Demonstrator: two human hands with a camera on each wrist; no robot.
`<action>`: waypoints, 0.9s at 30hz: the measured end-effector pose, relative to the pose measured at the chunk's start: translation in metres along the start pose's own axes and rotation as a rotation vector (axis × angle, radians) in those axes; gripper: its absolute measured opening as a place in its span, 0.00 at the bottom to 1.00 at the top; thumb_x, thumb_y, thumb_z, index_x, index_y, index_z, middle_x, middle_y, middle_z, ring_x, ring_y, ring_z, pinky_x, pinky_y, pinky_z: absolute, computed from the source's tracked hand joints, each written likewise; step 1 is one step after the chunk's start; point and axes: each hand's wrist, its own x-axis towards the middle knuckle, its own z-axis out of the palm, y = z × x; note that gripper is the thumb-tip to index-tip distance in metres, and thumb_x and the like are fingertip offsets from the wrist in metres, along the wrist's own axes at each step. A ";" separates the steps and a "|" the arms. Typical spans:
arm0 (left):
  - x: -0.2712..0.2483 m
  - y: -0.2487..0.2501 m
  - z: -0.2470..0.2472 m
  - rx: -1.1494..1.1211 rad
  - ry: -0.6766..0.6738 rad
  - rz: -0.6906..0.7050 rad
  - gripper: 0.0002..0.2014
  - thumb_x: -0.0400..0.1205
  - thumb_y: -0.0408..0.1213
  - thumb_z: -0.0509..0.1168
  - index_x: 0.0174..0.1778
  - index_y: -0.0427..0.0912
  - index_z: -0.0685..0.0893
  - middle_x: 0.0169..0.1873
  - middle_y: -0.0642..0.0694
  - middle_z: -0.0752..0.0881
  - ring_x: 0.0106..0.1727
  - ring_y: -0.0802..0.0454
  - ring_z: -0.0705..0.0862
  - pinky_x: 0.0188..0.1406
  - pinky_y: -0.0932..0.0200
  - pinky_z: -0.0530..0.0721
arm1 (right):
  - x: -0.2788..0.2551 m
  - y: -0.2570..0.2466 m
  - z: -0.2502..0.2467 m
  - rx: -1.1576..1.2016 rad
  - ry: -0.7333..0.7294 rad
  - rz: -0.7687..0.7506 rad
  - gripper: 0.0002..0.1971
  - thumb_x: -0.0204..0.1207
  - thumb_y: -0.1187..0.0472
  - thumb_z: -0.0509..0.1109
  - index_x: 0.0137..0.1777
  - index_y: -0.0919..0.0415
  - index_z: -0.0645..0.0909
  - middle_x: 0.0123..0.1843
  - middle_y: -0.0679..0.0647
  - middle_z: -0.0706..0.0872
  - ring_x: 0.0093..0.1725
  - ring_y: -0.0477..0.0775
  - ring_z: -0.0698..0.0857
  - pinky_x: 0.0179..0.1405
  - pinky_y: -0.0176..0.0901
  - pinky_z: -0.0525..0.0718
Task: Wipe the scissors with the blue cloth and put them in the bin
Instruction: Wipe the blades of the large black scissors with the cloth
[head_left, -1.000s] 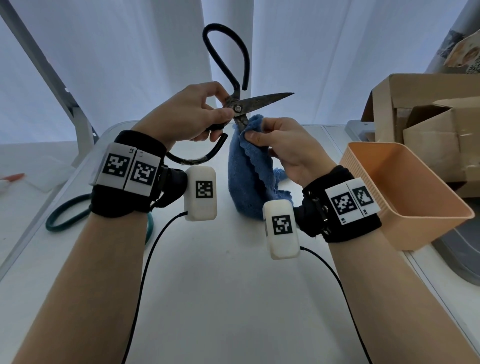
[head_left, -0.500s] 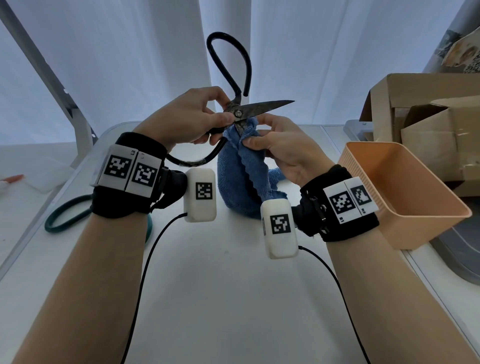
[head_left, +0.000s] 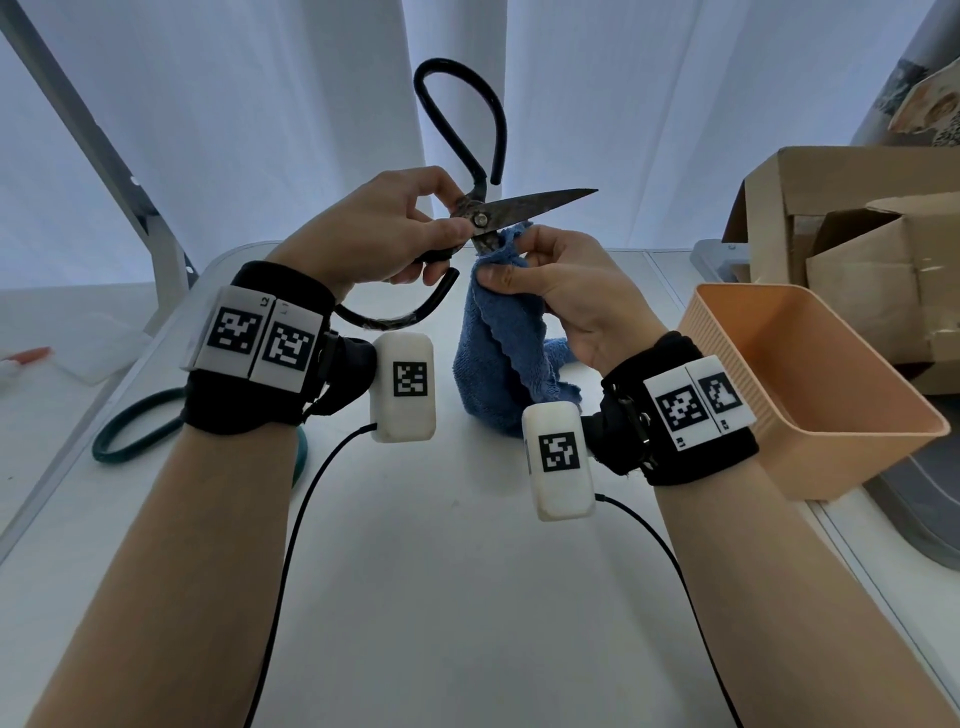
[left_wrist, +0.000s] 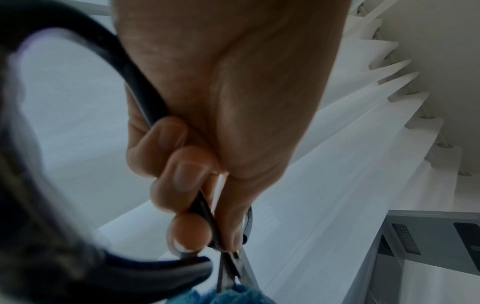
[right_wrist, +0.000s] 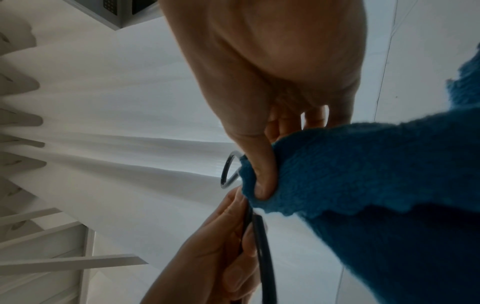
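Black-handled scissors (head_left: 524, 210) are held up above the table with their blades spread. My left hand (head_left: 395, 234) grips them at the pivot and lower handle (left_wrist: 145, 269). One rusty blade points right; the other is wrapped in the blue cloth (head_left: 501, 332), which my right hand (head_left: 561, 280) pinches around it. The cloth (right_wrist: 363, 185) hangs down to the table. The orange bin (head_left: 810, 395) stands empty to the right of my right wrist. In the left wrist view the blades (left_wrist: 233, 273) run into the cloth (left_wrist: 233, 296).
A second pair of scissors with green handles (head_left: 135, 436) lies on the white table (head_left: 441, 597) behind my left wrist. Cardboard boxes (head_left: 857, 249) stand behind the bin. White curtains hang at the back. A metal frame post (head_left: 104, 156) rises at the left.
The scissors tilted slightly and rose a little. My right hand slid the cloth up along the lower blade toward the pivot.
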 end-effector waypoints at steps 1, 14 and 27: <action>0.000 0.000 -0.001 0.000 -0.002 0.001 0.08 0.87 0.41 0.66 0.59 0.42 0.80 0.24 0.44 0.82 0.27 0.49 0.68 0.23 0.65 0.70 | 0.000 -0.001 -0.001 -0.008 -0.004 0.002 0.12 0.68 0.69 0.82 0.51 0.63 0.87 0.38 0.58 0.84 0.39 0.53 0.87 0.40 0.39 0.85; -0.001 -0.001 -0.003 -0.006 -0.008 0.008 0.09 0.87 0.41 0.66 0.59 0.42 0.81 0.25 0.43 0.82 0.28 0.47 0.68 0.24 0.63 0.68 | 0.001 -0.001 -0.005 -0.064 -0.040 -0.001 0.14 0.70 0.68 0.81 0.56 0.62 0.88 0.40 0.58 0.84 0.43 0.53 0.86 0.48 0.44 0.87; 0.000 -0.001 0.000 0.005 -0.013 0.005 0.08 0.87 0.40 0.65 0.60 0.42 0.80 0.23 0.44 0.82 0.26 0.48 0.68 0.22 0.65 0.68 | -0.002 -0.002 -0.003 -0.072 -0.140 0.016 0.12 0.80 0.74 0.69 0.60 0.65 0.87 0.54 0.61 0.91 0.52 0.53 0.89 0.47 0.37 0.86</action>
